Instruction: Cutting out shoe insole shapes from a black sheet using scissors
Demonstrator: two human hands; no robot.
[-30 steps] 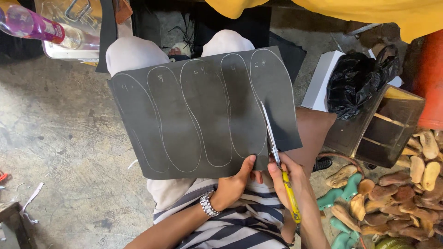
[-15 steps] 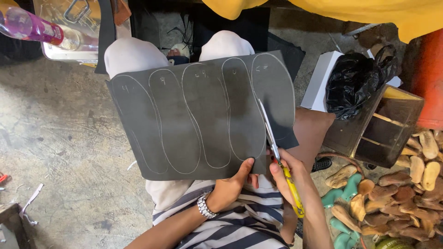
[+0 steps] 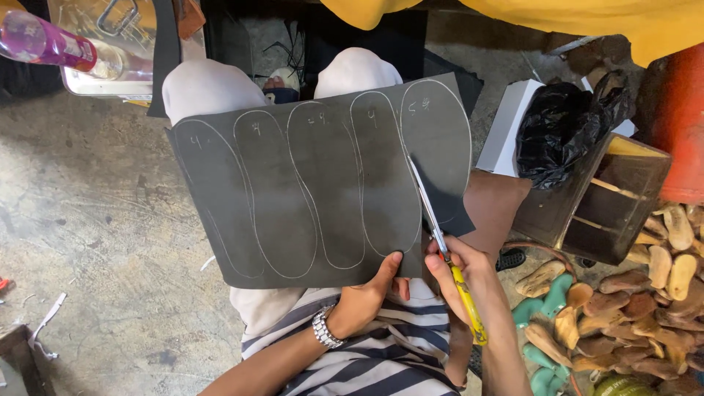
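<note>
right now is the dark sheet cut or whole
Partly cut: the scissors in the right hand have slit the dark sheet beside the rightmost outline.

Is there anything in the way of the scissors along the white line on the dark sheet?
Nothing visible does. The scissors, held in the right hand, already cut into the dark sheet. The left hand grips the sheet's near edge, to the side of the blades.

Bare forearms, no sleeves reaching the wrists. Silver metal-link wristwatch (image 3: 323,328) just behind the left hand (image 3: 367,297), below its fingers (image 3: 389,265). Right hand (image 3: 462,275) without rings or a watch. Striped top (image 3: 367,356) beneath both hands, dark navy and white bands. Pale light-coloured trousers (image 3: 209,88) over both knees, well beyond the fingers.
</note>
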